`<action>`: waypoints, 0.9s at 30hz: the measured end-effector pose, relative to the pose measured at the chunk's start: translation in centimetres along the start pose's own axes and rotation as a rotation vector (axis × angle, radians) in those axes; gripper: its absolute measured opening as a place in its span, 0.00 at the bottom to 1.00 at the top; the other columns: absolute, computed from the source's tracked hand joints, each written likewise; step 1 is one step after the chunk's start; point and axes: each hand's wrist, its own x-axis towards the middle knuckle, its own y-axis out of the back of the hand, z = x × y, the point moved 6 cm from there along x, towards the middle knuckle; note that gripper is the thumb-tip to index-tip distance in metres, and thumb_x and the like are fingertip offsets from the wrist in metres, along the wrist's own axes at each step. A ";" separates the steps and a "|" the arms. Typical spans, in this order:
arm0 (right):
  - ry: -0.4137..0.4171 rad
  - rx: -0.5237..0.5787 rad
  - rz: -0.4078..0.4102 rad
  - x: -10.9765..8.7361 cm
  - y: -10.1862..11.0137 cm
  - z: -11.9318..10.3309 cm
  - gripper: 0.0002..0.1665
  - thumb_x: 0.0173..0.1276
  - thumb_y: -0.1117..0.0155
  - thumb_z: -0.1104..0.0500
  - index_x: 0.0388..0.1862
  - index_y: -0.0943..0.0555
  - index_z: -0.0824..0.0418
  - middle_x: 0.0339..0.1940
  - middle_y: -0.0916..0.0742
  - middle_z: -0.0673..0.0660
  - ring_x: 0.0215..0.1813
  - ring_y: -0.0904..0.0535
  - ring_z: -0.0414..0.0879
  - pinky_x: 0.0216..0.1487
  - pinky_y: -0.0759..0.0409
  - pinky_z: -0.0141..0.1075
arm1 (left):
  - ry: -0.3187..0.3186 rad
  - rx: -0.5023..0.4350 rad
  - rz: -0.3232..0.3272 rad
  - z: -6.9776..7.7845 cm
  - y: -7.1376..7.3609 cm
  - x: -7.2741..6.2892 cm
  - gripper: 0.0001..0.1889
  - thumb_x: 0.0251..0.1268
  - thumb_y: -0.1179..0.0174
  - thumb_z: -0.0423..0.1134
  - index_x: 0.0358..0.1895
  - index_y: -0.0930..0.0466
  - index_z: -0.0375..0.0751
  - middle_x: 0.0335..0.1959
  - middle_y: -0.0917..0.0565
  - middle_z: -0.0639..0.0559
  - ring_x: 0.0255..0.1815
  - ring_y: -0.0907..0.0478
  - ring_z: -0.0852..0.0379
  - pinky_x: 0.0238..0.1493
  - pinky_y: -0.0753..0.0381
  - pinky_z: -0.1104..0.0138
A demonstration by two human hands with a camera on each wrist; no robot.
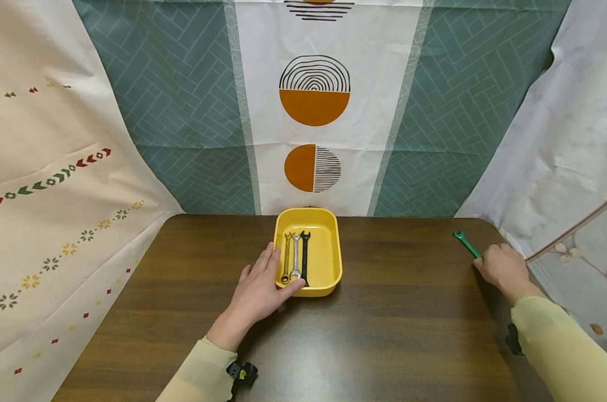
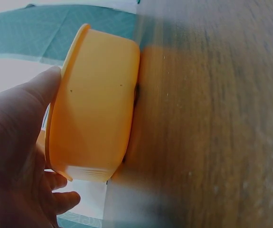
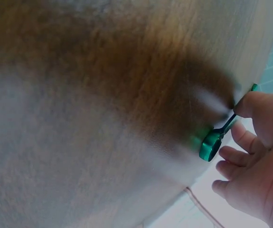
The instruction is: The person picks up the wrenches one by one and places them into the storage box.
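Observation:
A yellow tray (image 1: 324, 251) stands at the back middle of the table. Three wrenches lie side by side in its left half: a gold wrench (image 1: 286, 257), a silver wrench (image 1: 296, 255) and a black wrench (image 1: 305, 254). My left hand (image 1: 261, 283) rests at the tray's near left corner, fingers fairly straight along the left side, thumb on the near rim. Far to the right, my right hand (image 1: 504, 264) pinches a green wrench (image 1: 466, 244) between thumb and index finger. In the right wrist view its green ring end (image 3: 211, 145) shows close over the tabletop.
The brown wooden table (image 1: 398, 335) has its right edge just beside my right hand. Patterned cloth (image 1: 313, 167) hangs behind the table, with a cream cloth (image 1: 57, 223) on the left and a pale floral cloth (image 1: 584, 167) on the right.

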 end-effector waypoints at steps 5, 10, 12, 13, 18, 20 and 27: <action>0.011 0.010 0.017 -0.1 0.2 -0.2 0.22 0.74 0.37 0.60 0.18 0.27 0.61 0.28 0.22 0.67 0.42 0.23 0.73 0.45 0.22 0.68 | 0.003 -0.004 -0.002 0.0 0.0 -0.1 0.61 0.71 0.39 0.78 0.92 0.52 0.43 0.93 0.53 0.44 0.90 0.47 0.43 0.83 0.48 0.32; 0.027 0.011 0.039 -0.2 0.3 -0.4 0.24 0.74 0.35 0.59 0.16 0.28 0.59 0.27 0.21 0.65 0.42 0.23 0.73 0.45 0.22 0.68 | 0.004 -0.003 -0.002 0.0 0.1 -0.1 0.60 0.71 0.39 0.78 0.92 0.52 0.43 0.93 0.52 0.44 0.90 0.47 0.43 0.83 0.48 0.31; 0.036 0.004 0.045 -0.3 0.4 -0.6 0.24 0.75 0.34 0.58 0.16 0.28 0.59 0.27 0.21 0.65 0.41 0.22 0.72 0.44 0.22 0.68 | 0.003 -0.002 -0.003 0.1 0.1 -0.1 0.60 0.71 0.39 0.78 0.92 0.52 0.42 0.93 0.52 0.43 0.90 0.47 0.43 0.83 0.48 0.31; 0.041 0.000 0.047 -0.3 0.4 -0.6 0.25 0.75 0.34 0.58 0.16 0.28 0.59 0.26 0.21 0.64 0.41 0.22 0.72 0.44 0.21 0.67 | 0.003 -0.002 -0.004 0.1 0.1 -0.1 0.61 0.71 0.39 0.78 0.92 0.52 0.42 0.93 0.52 0.43 0.90 0.47 0.43 0.83 0.48 0.31; 0.054 -0.020 0.042 -0.3 0.4 -0.9 0.24 0.76 0.33 0.56 0.18 0.26 0.60 0.26 0.20 0.63 0.42 0.22 0.71 0.44 0.21 0.66 | 0.001 -0.005 -0.003 0.1 0.1 -0.1 0.61 0.71 0.39 0.78 0.92 0.51 0.41 0.93 0.51 0.42 0.91 0.47 0.43 0.83 0.48 0.31; 0.057 -0.025 0.037 -0.3 0.3 -1.0 0.24 0.76 0.33 0.56 0.18 0.25 0.59 0.28 0.19 0.64 0.44 0.22 0.71 0.45 0.21 0.66 | 0.003 -0.006 -0.004 0.1 0.1 -0.1 0.61 0.71 0.39 0.78 0.92 0.51 0.41 0.93 0.51 0.42 0.90 0.47 0.42 0.83 0.48 0.31; 0.080 -0.015 0.056 -0.4 0.0 -1.5 0.23 0.75 0.38 0.61 0.17 0.28 0.57 0.44 0.15 0.77 0.53 0.22 0.76 0.48 0.24 0.67 | 0.007 -0.006 -0.008 0.1 0.1 -0.1 0.61 0.71 0.40 0.78 0.92 0.51 0.41 0.93 0.53 0.43 0.91 0.47 0.43 0.83 0.48 0.32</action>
